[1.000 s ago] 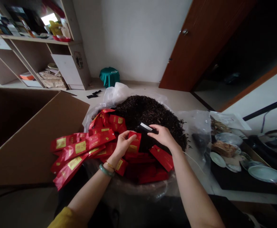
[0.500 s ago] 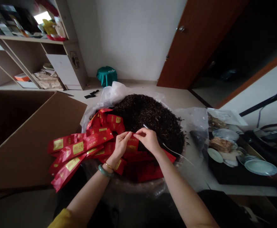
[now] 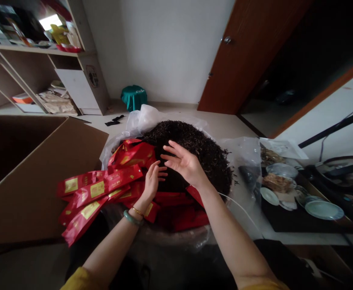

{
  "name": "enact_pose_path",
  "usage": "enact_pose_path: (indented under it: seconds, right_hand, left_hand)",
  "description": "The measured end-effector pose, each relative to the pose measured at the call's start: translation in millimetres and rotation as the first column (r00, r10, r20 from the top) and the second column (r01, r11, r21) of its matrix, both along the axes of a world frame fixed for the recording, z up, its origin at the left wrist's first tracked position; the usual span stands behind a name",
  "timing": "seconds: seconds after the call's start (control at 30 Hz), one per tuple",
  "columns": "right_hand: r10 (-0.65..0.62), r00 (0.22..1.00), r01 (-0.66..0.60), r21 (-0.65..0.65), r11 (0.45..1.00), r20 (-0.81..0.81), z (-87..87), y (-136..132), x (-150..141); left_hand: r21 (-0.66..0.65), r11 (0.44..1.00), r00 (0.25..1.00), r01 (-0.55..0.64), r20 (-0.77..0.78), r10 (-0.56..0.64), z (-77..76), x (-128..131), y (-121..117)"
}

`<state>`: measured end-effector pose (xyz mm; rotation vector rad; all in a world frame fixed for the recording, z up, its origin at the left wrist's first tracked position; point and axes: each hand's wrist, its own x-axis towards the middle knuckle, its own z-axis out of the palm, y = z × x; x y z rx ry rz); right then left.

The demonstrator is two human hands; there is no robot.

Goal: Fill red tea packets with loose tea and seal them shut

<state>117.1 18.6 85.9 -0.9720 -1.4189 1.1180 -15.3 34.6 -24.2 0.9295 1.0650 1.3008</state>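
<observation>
While holding the left hand (image 3: 152, 181) with fingers loosely parted and the right hand (image 3: 185, 166) spread wide, hovering near leaves (image 3: 194, 139) heaped toward the far edge of the plastic (image 3: 148, 117); facing packets (image 3: 113, 180) piled along its near and left edges, beside a box (image 3: 73, 161).

glossy red packets (image 3: 123, 177), rough matt dark heap (image 3: 209, 157), matt cardboard box (image 3: 55, 185).

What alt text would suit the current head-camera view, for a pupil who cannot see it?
A person's left hand and right hand are open over red packets and a dark, loose heap. A cardboard box stands at the picture's left.
</observation>
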Motion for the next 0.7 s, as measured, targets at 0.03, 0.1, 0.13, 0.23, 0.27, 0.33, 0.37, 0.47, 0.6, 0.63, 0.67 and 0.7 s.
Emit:
enact_pose_path:
  seconds: [0.03,0.1,0.13,0.23,0.27,0.33,0.37,0.47,0.6,0.63,0.67,0.7]
  right_hand:
    - [0.056,0.998,-0.056,-0.001,0.998,0.017,1.6,-1,0]
    - [0.057,0.982,-0.049,-0.048,0.998,0.18,-2.2,-3,9]
    - [0.019,0.946,0.007,-0.078,0.997,0.323,-7.5,-5,17]
    - [0.097,0.521,0.108,-0.179,0.978,0.848,-32.6,-18,45]
    - [0.138,0.325,0.175,-0.203,0.963,0.935,-41.9,-24,52]
    - [0.197,0.088,0.258,-0.214,0.942,0.976,-58.4,-34,62]
    - [0.198,0.03,0.281,-0.199,0.939,0.98,-64.7,-39,64]
    - [0.169,-0.003,0.28,-0.162,0.946,0.986,-73.9,-45,68]
    - [0.169,0.041,0.268,-0.173,0.948,0.985,-65.6,-41,74]
    - [0.144,0.05,0.276,-0.152,0.949,0.988,-60.9,-39,75]
    - [0.108,0.057,0.271,-0.12,0.955,0.993,-55.5,-38,74]
    - [0.063,0.069,0.245,-0.079,0.966,0.996,-49.7,-37,71]
  left_hand:
    - [-0.014,1.0,1.0,0.016,-0.018,-0.016,-0.9,0,0]
    - [-0.034,0.999,0.998,0.038,-0.051,-0.04,-1.4,1,1]
    - [-0.037,0.998,0.996,0.056,-0.066,-0.058,-1.1,1,1]
    - [-0.026,0.993,0.988,0.113,-0.106,-0.115,0.4,2,1]
    - [-0.023,0.992,0.985,0.125,-0.118,-0.127,0.8,3,1]
    - [-0.016,0.989,0.98,0.145,-0.134,-0.146,0.8,3,0]
    - [-0.014,0.988,0.978,0.154,-0.142,-0.154,0.5,3,0]
    - [-0.017,0.983,0.969,0.184,-0.167,-0.184,-1.5,3,0]
    - [0.02,0.968,0.941,0.25,-0.242,-0.238,-2.4,4,-1]
    - [0.06,0.962,0.931,0.268,-0.275,-0.242,-1.4,4,-2]
    - [0.112,0.951,0.918,0.29,-0.314,-0.243,0.1,5,-4]
    - [0.169,0.934,0.903,0.315,-0.357,-0.24,2.0,5,-6]
